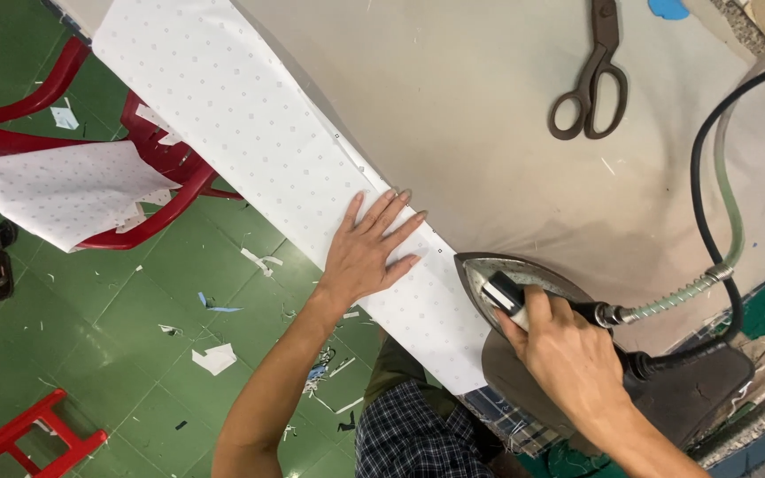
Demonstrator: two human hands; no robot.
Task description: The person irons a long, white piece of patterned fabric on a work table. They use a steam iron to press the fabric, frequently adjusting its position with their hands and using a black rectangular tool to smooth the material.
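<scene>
While your left hand (367, 252) lies flat with fingers spread on the white dotted fabric strip (267, 146) at the table's (489, 106) near edge, keep that press firm so the strip stays taut ahead of the iron (511, 285). Your right hand (568, 354) is clenched around the handle, so I'd glide slow along the edge and keep those fingertips well clear of the tip.

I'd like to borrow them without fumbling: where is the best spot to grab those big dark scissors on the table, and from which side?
Probably by the two finger loops of the scissors. They lie shut and flat on the grey table, loops toward the worker, blades pointing away. Come from the loop end, the side nearer the iron, clear of the points.
</scene>
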